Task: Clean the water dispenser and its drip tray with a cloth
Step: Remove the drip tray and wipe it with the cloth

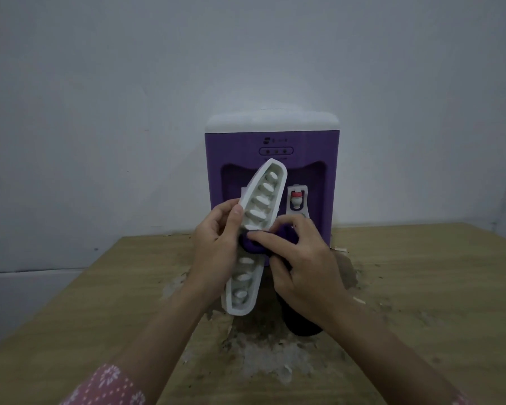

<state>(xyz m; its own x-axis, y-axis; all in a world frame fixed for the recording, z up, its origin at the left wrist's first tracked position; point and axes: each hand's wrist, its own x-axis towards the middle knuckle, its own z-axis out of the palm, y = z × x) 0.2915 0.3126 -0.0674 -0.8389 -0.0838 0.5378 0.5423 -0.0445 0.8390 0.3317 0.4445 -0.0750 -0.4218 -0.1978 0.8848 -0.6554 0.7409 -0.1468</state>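
A purple water dispenser [304, 147] with a white top stands at the back of the table against the wall. In front of it my left hand [214, 247] holds the white drip tray [263, 197] up on end, tilted, its slotted side facing me. My right hand [301, 258] presses a dark purple cloth [253, 244] against the tray's middle. The rest of the cloth hangs down below my right hand [301, 320]. A red-capped tap [297, 197] shows in the dispenser's recess; the tray hides the left tap.
The wooden table [421, 287] has a worn, peeling patch [263, 361] in front of the dispenser. Its left edge runs diagonally at the lower left. A plain wall stands right behind the dispenser.
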